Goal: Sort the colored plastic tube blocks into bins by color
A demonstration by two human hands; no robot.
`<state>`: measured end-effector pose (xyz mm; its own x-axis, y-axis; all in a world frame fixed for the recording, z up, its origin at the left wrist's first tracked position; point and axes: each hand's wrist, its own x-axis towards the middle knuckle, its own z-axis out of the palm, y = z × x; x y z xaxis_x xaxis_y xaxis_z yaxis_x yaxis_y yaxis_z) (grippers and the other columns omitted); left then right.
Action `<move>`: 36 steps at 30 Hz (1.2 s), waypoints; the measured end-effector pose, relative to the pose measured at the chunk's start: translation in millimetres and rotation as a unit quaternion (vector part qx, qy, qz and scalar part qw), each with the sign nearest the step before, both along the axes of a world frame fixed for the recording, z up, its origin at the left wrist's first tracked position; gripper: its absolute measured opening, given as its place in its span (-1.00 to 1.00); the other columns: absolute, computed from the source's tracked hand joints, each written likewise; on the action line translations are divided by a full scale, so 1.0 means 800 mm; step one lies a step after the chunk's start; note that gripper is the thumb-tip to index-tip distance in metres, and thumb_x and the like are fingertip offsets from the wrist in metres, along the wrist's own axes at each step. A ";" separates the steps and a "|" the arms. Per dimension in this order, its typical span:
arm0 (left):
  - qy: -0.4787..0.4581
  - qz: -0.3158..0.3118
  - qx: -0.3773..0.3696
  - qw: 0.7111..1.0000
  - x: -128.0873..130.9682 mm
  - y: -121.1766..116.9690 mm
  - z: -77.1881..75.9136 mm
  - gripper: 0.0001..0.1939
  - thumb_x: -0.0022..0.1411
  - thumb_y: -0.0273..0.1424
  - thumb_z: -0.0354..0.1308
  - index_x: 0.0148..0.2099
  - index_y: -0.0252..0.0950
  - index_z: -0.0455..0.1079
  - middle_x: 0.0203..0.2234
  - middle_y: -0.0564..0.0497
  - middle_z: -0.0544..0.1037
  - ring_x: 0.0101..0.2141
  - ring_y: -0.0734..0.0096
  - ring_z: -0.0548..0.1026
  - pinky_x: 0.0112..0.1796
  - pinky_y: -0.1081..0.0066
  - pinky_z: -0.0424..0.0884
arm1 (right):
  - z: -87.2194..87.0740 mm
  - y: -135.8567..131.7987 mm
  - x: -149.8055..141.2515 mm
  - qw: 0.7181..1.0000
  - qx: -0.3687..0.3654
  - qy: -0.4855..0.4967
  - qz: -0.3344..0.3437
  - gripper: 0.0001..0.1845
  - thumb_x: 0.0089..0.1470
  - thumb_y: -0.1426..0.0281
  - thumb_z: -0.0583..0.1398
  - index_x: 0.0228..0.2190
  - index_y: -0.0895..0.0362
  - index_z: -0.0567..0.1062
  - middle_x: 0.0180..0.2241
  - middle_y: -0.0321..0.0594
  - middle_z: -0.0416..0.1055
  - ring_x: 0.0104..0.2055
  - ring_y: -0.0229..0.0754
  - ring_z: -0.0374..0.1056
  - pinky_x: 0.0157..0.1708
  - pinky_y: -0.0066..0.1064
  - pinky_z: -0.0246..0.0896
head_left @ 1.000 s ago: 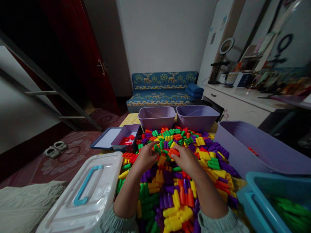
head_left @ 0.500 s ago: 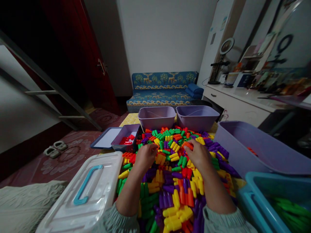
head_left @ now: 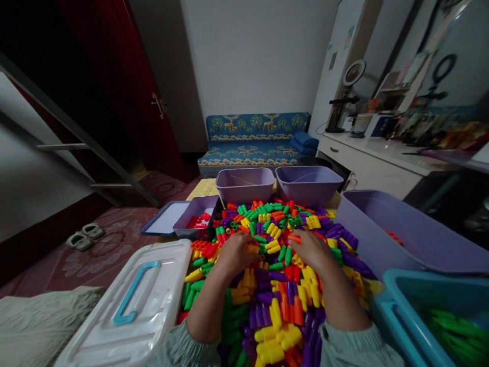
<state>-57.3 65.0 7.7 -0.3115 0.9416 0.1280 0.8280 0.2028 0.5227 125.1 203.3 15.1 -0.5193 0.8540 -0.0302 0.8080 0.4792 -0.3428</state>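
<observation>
Both hands work low over a pile of plastic pieces (head_left: 277,276) heaped on the cloth-covered worktop (head_left: 200,189).

Right hand (head_left: 311,250): grip closed on an orange piece (head_left: 294,239), pinched between thumb and fingers above the middle of the pile. Left hand (head_left: 235,252): fingers curled at a yellow-orange piece (head_left: 252,248) – cannot tell whether clamped or only touching, since the hand covers most of it.

Handling notes (judgement): pieces look smooth and rounded, so a pinch across the sides should hold better than 1 at the tapered tips. Lift straight up from the heap; a sideways drag would likely roll neighbours. Free the left piece from what lies around it before raising it. Leave room between the 2 hands – they are near each other.

Surroundings: 2 lilac bins (head_left: 246,193) beyond the pile, a larger lilac bin (head_left: 362,239) and blue tub (head_left: 439,278) at right.
</observation>
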 end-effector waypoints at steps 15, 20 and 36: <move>-0.163 0.009 0.100 0.981 0.002 0.009 0.004 -0.72 0.06 -0.37 0.19 -0.15 -0.30 0.52 -0.29 -0.07 0.60 -0.25 0.25 0.53 -0.26 0.40 0.39 | 0.004 -0.016 -0.020 0.903 -0.207 0.377 0.021 -0.71 -0.01 0.16 0.14 -0.38 0.14 0.41 -0.67 -0.44 0.24 -0.76 -0.39 0.11 -0.74 -0.54 -0.04; -0.337 -0.029 0.127 0.932 0.004 0.015 -0.001 -0.65 0.11 -0.32 0.17 -0.06 -0.34 0.46 -0.36 -0.06 0.57 -0.36 0.36 0.52 -0.37 0.46 0.40 | 0.012 -0.033 -0.031 0.860 -0.279 0.427 0.026 -0.71 0.03 0.16 0.13 -0.34 0.14 0.37 -0.69 -0.44 0.27 -0.75 -0.37 0.21 -0.72 -0.57 -0.08; -0.444 -0.052 0.168 0.878 0.004 0.016 0.005 -0.51 -0.01 -0.24 0.32 -0.03 -0.39 0.48 -0.28 -0.12 0.59 -0.38 0.38 0.50 -0.36 0.46 0.40 | 0.005 -0.038 -0.041 0.862 -0.302 0.397 0.089 -0.65 0.09 0.14 0.10 -0.19 0.11 0.40 -0.40 -0.26 0.51 -0.55 -0.22 0.46 -0.63 -0.50 0.12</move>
<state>-54.4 77.9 11.4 -0.3442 0.9261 0.1546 0.0675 -0.1398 0.9879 92.4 172.9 19.4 -0.7018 0.7122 -0.0162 0.1353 0.1109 -0.9846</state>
